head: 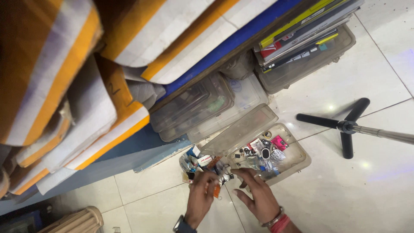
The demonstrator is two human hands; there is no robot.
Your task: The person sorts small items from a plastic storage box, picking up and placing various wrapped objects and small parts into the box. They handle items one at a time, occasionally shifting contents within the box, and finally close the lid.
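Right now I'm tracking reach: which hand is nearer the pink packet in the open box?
Right hand, just below-left of the pink packet; left hand is farther left.

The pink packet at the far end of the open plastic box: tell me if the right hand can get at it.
Probably yes: the box lies open, nothing covers the pink packet, and the right hand is already at its near edge.

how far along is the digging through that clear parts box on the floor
Done: the clear box sits on the floor with its lid open. In hand: the left hand and right hand are both at its near edge among small parts. Left: most parts remain inside, and the other boxes are shut.
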